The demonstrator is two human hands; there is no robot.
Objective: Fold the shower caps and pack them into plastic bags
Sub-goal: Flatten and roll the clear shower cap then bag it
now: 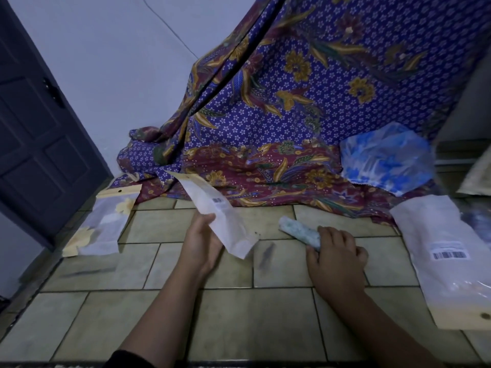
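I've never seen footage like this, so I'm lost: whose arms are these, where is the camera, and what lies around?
No machine here: a person wears one camera on the head, looking down at their own hands. The left hand holds a flat plastic bag; the right hand grips a rolled shower cap against the tiled floor. A bag with yellow contents lies left, a larger bag right, and a blue shower cap rests on the patterned cloth.
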